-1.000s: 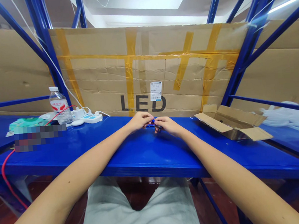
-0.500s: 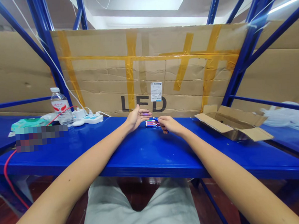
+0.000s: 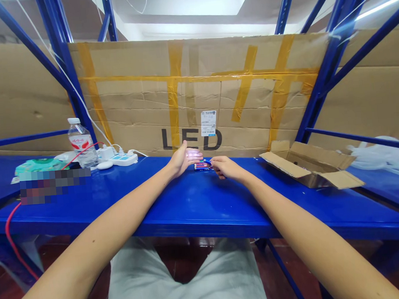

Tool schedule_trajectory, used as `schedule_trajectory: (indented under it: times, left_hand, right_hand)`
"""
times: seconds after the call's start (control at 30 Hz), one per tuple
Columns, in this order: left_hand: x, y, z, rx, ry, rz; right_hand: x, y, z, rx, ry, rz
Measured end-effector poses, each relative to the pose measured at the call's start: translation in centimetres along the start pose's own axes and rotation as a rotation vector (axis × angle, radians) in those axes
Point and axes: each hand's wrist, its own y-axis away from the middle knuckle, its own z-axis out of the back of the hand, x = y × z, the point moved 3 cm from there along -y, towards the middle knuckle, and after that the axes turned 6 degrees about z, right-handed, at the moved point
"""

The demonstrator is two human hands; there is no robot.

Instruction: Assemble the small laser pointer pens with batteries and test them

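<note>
My right hand (image 3: 224, 167) is closed around a slim blue penlight (image 3: 206, 161), whose tip points left at my other palm. A bright pale-violet glow lies on the fingers of my left hand (image 3: 183, 159), which is open with its palm turned toward the light and holds nothing. Between and just below the hands, a row of small shiny tubes (image 3: 201, 166) in purple, red and blue lies on the blue table (image 3: 196, 200). My right fingers partly cover the row's right end.
An open cardboard box (image 3: 313, 166) sits to the right, with a white plastic bag (image 3: 387, 157) beyond it. At left are a water bottle (image 3: 82, 144), a power strip (image 3: 125, 159), a green packet (image 3: 38, 165) and a red cable (image 3: 10, 235). A tall cardboard sheet (image 3: 141, 99) stands behind.
The light on my left fingers has gone from a small deep-purple patch to a larger, brighter pale-violet glow. Both hands stay nearly in place.
</note>
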Motion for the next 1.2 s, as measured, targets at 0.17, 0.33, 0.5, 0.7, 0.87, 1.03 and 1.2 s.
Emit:
schedule_trajectory:
  times: [0.17,0.33,0.5,0.7,0.87,1.03,1.2]
  left_hand:
    - [0.10,0.08,-0.09,0.000,-0.011,-0.004]
    - [0.13,0.06,-0.04,-0.008,-0.003,-0.013]
    - [0.12,0.08,0.02,-0.003,0.005,-0.017]
    - [0.07,0.17,0.02,-0.008,0.002,-0.026]
    - [0.04,0.24,-0.08,-0.003,-0.005,-0.021]
    - [0.08,0.23,-0.06,-0.015,-0.004,-0.021]
    - [0.14,0.16,-0.06,-0.018,-0.003,-0.008]
  right_hand:
    - [0.20,0.11,0.07,0.008,-0.007,0.017]
    - [0.16,0.08,0.10,-0.002,0.027,0.013]
    - [0.10,0.00,0.17,-0.003,0.053,0.020]
    - [0.12,0.06,0.06,0.018,0.094,0.025]
    - [0.32,0.10,0.15,0.012,0.101,0.051]
    - [0.44,0.21,0.16,0.007,0.128,0.048]
    - [0.60,0.27,0.11,0.015,0.110,0.049]
